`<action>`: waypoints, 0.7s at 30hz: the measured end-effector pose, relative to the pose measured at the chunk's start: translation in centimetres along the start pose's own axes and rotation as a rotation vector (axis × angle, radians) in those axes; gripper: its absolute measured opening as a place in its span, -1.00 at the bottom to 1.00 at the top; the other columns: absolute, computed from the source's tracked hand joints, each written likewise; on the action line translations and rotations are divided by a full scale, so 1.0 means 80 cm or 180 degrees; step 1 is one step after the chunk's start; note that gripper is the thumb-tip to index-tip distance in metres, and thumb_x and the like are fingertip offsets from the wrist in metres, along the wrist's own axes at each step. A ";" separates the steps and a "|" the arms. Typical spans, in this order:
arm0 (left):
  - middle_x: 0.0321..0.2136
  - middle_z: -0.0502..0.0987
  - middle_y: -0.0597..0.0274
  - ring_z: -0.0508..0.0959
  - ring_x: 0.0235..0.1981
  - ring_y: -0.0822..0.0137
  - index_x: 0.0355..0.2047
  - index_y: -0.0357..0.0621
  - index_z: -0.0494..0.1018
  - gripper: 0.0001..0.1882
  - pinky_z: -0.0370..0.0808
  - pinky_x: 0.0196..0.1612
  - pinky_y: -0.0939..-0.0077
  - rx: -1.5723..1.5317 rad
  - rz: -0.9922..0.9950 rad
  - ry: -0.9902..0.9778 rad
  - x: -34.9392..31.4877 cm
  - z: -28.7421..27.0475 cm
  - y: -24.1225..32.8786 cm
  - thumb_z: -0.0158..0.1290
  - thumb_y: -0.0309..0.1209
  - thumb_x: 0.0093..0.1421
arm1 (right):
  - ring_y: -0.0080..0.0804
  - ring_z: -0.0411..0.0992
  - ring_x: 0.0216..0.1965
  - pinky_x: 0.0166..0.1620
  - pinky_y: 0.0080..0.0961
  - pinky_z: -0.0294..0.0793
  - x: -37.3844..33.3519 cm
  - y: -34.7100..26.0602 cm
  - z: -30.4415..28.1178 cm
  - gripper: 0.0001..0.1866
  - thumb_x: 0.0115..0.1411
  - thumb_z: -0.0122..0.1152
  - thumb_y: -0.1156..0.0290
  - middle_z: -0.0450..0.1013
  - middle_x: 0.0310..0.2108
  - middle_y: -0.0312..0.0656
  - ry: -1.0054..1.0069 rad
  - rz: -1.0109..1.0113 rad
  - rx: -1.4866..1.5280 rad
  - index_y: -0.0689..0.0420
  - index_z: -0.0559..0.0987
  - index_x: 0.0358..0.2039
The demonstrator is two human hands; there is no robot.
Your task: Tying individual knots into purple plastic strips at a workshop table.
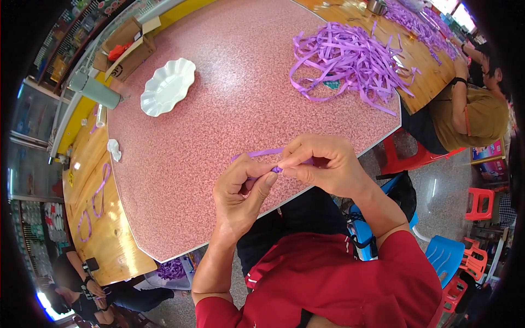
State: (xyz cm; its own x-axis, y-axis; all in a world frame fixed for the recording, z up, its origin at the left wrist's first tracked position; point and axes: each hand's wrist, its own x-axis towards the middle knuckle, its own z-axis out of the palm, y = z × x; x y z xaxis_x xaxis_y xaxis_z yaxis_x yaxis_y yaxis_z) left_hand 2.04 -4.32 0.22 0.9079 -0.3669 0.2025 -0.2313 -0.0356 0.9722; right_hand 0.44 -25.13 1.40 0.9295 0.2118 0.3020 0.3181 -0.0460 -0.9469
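Observation:
Over the near edge of the pink speckled table [180, 180], my two hands meet at a strip of purple ribbon [266, 152]. My left hand [240, 188] pinches a small folded part of it between thumb and index finger. From the other side, the thumb and fingertips of my right hand [320, 164] grip the same small fold. A length of the ribbon loops behind the fingers, just above the tabletop. The exact shape of the fold is mostly hidden by my fingertips.
A heap of purple ribbons [355, 60] covers the table's far right. At the far left are a white scalloped dish [168, 87], a green tumbler [95, 90] and a cardboard box [131, 54]. A crumpled tissue [114, 150] lies by the left edge. People sit at both sides.

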 end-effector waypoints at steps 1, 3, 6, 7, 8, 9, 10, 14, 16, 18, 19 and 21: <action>-0.43 0.33 0.44 0.26 -0.46 0.63 -0.29 -0.25 0.56 -0.92 0.17 -0.45 0.72 -0.0023 0.0050 0.0013 0.000 0.002 0.000 0.20 -0.60 0.20 | -0.50 0.50 -0.33 -0.33 -0.57 0.44 -0.001 0.006 0.001 -0.81 0.09 0.33 0.69 0.55 -0.32 -0.20 0.0008 0.0049 0.0266 0.20 0.67 -0.27; -0.43 0.33 0.44 0.25 -0.47 0.64 -0.29 -0.26 0.56 -0.93 0.16 -0.46 0.72 -0.0044 0.0096 0.0028 0.001 0.002 0.000 0.20 -0.61 0.20 | -0.51 0.50 -0.34 -0.33 -0.57 0.44 0.001 0.008 0.000 -0.81 0.08 0.33 0.69 0.55 -0.32 -0.20 0.0015 0.0100 0.0538 0.20 0.67 -0.27; -0.55 0.38 0.36 0.25 -0.60 0.57 -0.31 -0.21 0.58 -0.86 0.14 -0.56 0.65 0.0473 0.0592 0.0007 0.005 -0.002 0.003 0.24 -0.64 0.11 | -0.52 0.49 -0.37 -0.36 -0.57 0.42 0.004 -0.002 -0.004 -0.80 0.08 0.32 0.70 0.54 -0.33 -0.20 -0.0163 -0.0449 -0.0075 0.19 0.67 -0.27; -0.56 0.39 0.33 0.27 -0.61 0.54 -0.32 -0.22 0.57 -0.86 0.16 -0.57 0.62 0.0617 0.0598 -0.0001 0.007 -0.001 0.010 0.24 -0.66 0.10 | -0.51 0.49 -0.39 -0.38 -0.58 0.41 0.005 -0.006 -0.005 -0.79 0.07 0.32 0.70 0.54 -0.33 -0.19 -0.0125 -0.0604 -0.0405 0.18 0.67 -0.27; -0.56 0.39 0.30 0.30 -0.61 0.52 -0.33 -0.23 0.57 -0.85 0.18 -0.58 0.59 0.0761 0.0603 -0.0010 0.008 -0.001 0.013 0.23 -0.67 0.09 | -0.50 0.49 -0.40 -0.40 -0.58 0.40 0.004 -0.008 -0.005 -0.78 0.07 0.32 0.70 0.54 -0.33 -0.19 -0.0087 -0.0757 -0.0735 0.17 0.67 -0.26; -0.56 0.39 0.30 0.30 -0.61 0.52 -0.33 -0.23 0.57 -0.85 0.18 -0.58 0.59 0.0762 0.0605 -0.0012 0.008 0.000 0.013 0.23 -0.67 0.09 | -0.50 0.49 -0.40 -0.40 -0.58 0.40 0.005 -0.008 -0.004 -0.78 0.07 0.32 0.70 0.54 -0.33 -0.19 -0.0085 -0.0758 -0.0735 0.17 0.67 -0.26; -0.55 0.35 0.38 0.24 -0.59 0.57 -0.33 -0.23 0.57 -0.88 0.13 -0.56 0.63 0.0872 0.0631 0.0005 0.008 0.000 0.013 0.24 -0.63 0.11 | -0.50 0.49 -0.41 -0.41 -0.59 0.39 0.005 -0.007 -0.003 -0.78 0.07 0.32 0.70 0.53 -0.33 -0.18 -0.0060 -0.0769 -0.0846 0.17 0.67 -0.26; -0.51 0.31 0.45 0.20 -0.55 0.63 -0.32 -0.24 0.57 -0.92 0.10 -0.54 0.67 0.1096 0.0671 0.0025 0.009 0.001 0.013 0.23 -0.60 0.16 | -0.36 0.51 -0.41 -0.39 -0.47 0.44 0.003 -0.004 0.001 -0.80 0.07 0.33 0.65 0.53 -0.35 -0.17 0.0043 -0.0714 -0.1021 0.17 0.65 -0.25; -0.50 0.31 0.45 0.21 -0.54 0.63 -0.32 -0.24 0.57 -0.93 0.11 -0.52 0.67 0.0881 0.0428 0.0032 0.008 -0.002 0.009 0.22 -0.59 0.17 | -0.41 0.50 -0.41 -0.39 -0.50 0.44 0.003 0.005 0.004 -0.80 0.09 0.34 0.64 0.53 -0.35 -0.18 0.0109 -0.0701 -0.0842 0.17 0.65 -0.24; -0.50 0.31 0.45 0.22 -0.53 0.63 -0.32 -0.25 0.57 -0.93 0.12 -0.51 0.67 0.0663 0.0186 0.0037 0.007 -0.002 0.004 0.22 -0.59 0.18 | -0.46 0.50 -0.41 -0.40 -0.53 0.44 0.002 0.010 0.007 -0.80 0.10 0.34 0.63 0.53 -0.35 -0.20 0.0176 -0.0687 -0.0666 0.17 0.65 -0.23; -0.49 0.30 0.46 0.23 -0.51 0.63 -0.31 -0.25 0.57 -0.94 0.13 -0.50 0.68 0.0355 0.0094 0.0051 0.006 -0.001 0.002 0.21 -0.59 0.19 | -0.52 0.49 -0.41 -0.40 -0.56 0.44 0.000 0.010 0.010 -0.82 0.13 0.33 0.62 0.53 -0.35 -0.22 0.0188 -0.0411 -0.0170 0.18 0.65 -0.22; -0.49 0.29 0.46 0.23 -0.50 0.63 -0.31 -0.25 0.57 -0.94 0.15 -0.48 0.68 0.0043 0.0001 0.0060 0.006 -0.001 0.001 0.21 -0.59 0.19 | -0.58 0.48 -0.40 -0.40 -0.59 0.44 -0.004 0.010 0.013 -0.83 0.16 0.32 0.61 0.53 -0.36 -0.25 0.0204 -0.0133 0.0322 0.19 0.64 -0.20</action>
State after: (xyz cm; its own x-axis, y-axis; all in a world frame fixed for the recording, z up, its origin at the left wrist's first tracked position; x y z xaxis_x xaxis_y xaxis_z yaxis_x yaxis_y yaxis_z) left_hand 2.49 -4.45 0.42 0.9143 -0.3493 0.2052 -0.2362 -0.0481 0.9705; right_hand 0.24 -24.21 0.43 0.9269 0.1486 0.3446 0.3392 0.0610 -0.9387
